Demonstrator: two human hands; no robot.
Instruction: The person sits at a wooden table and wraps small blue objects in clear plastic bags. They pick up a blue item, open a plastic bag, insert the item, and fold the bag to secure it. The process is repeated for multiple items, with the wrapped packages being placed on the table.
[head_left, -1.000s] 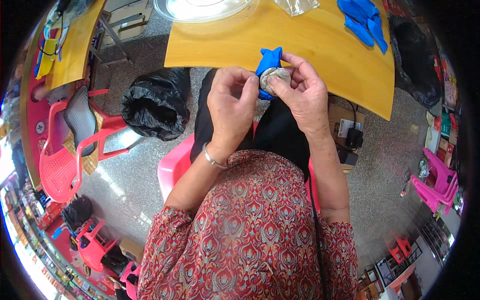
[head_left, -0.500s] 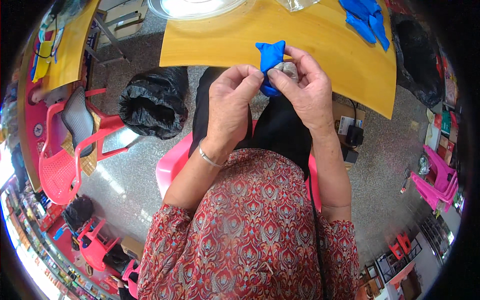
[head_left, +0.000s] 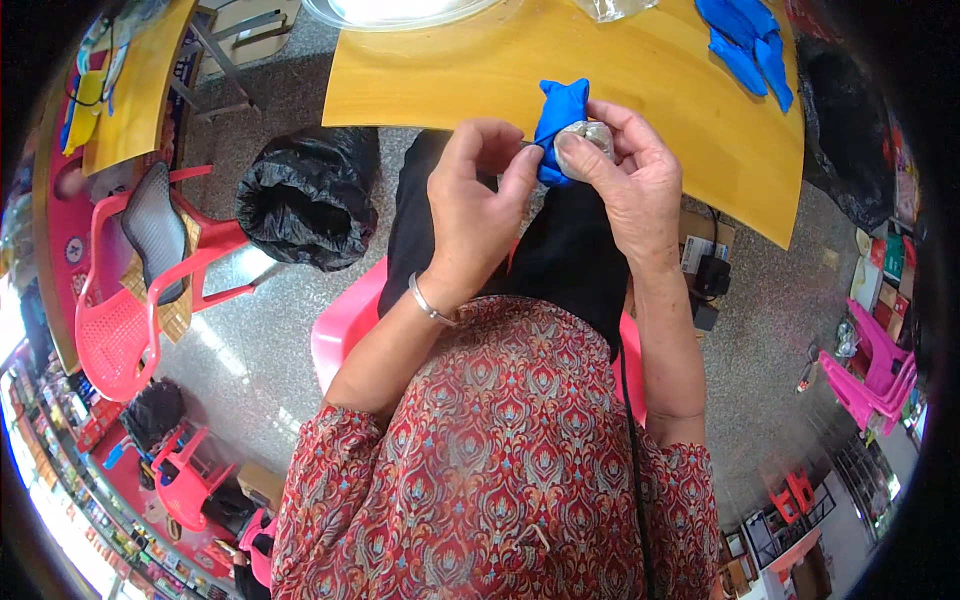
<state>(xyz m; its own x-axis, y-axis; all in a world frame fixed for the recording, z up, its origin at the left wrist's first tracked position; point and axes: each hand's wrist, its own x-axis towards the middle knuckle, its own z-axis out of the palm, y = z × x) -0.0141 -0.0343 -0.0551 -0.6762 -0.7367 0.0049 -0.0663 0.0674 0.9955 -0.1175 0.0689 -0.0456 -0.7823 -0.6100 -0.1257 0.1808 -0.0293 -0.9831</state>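
My right hand point(head_left: 640, 190) is closed on a small blue cloth piece point(head_left: 563, 108), held upright above my lap by the table's near edge. It has two pointed corners at the top and a fold across its middle. Under my right thumb is a rounded, crumpled greyish lump point(head_left: 598, 134), pressed against the blue cloth; what it is made of I cannot make out. Beside it, my left hand point(head_left: 475, 205) has thumb and forefinger apart, the thumb tip at the cloth's left edge. The other left fingers are partly hidden.
More blue cloth pieces point(head_left: 745, 45) lie on the yellow table point(head_left: 440, 80), near a clear round plastic lid or tray point(head_left: 400, 12) and a clear bag point(head_left: 615, 8). A black bag-lined bin point(head_left: 310, 205) and a pink chair point(head_left: 120, 335) stand at left; a cardboard box point(head_left: 712, 235) is under the table.
My left thumb and forefinger have parted from their pinch at the cloth. My right hand has shifted slightly right with the blue piece and the grey lump.
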